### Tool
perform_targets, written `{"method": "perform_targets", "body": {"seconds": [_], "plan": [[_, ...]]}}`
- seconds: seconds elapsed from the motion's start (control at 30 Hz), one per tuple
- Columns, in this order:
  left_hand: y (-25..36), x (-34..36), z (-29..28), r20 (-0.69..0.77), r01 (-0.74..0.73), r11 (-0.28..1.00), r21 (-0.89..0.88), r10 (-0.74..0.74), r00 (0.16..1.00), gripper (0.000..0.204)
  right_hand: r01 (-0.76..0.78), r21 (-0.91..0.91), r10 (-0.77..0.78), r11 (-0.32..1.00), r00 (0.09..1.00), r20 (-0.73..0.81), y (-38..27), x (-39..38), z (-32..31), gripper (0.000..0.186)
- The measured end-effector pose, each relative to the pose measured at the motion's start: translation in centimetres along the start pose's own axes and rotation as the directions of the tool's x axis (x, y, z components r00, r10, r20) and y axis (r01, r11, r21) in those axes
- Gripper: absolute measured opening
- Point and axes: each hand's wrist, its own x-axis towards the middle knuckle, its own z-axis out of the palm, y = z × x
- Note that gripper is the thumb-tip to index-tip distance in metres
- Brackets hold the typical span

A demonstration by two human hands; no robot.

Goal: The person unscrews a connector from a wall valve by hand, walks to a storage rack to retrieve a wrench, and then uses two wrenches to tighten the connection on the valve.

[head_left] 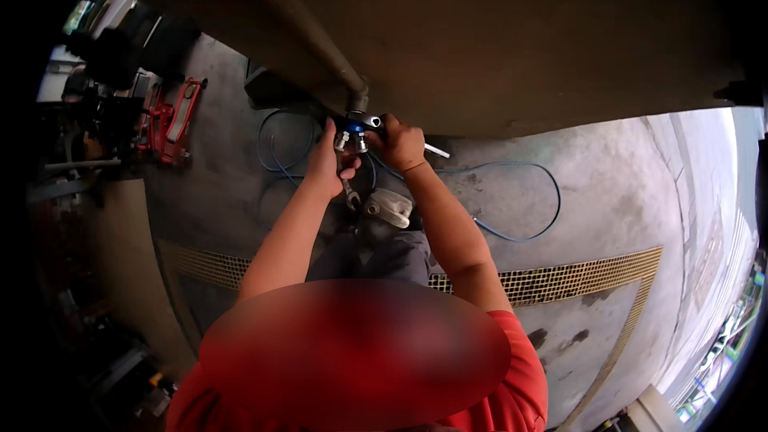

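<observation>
Ahead of me, a blue fitting (353,127) with silver connectors pointing down sits below the end of a pipe (320,44). My right hand (402,146) is closed around a ratchet wrench (436,150), whose round head lies against the fitting and whose pale handle end sticks out past the fingers. My left hand (323,166) is beside the fitting, thumb raised along its left side. Its fingers are curled on an open-end wrench (351,197), with the jaw hanging below the hand. The fingers partly hide the wrench's upper part.
A large brown surface (512,40) overhangs the work. Blue hose (558,192) loops across the concrete floor. A pale rounded thing (390,207) lies near my legs, its kind unclear. Floor grating (552,280) crosses behind. A red floor jack (170,122) stands at the left.
</observation>
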Motion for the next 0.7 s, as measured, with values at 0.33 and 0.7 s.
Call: {"method": "perform_targets", "body": {"seconds": [0.33,0.7], "plan": [[2.3,4.9,-0.1,0.441,-0.727,0.123,0.675,0.722,0.532,0.041,-0.042,0.078,0.038,0.996,0.998,0.052,1.1,0.1,0.2,0.046],[0.3,4.4,3.8,0.343,-0.572,0.78,0.253,0.481,0.807,0.038,-0.008,0.305,0.029,0.952,0.997,-0.067,3.3,-0.8,2.1,0.047]]}}
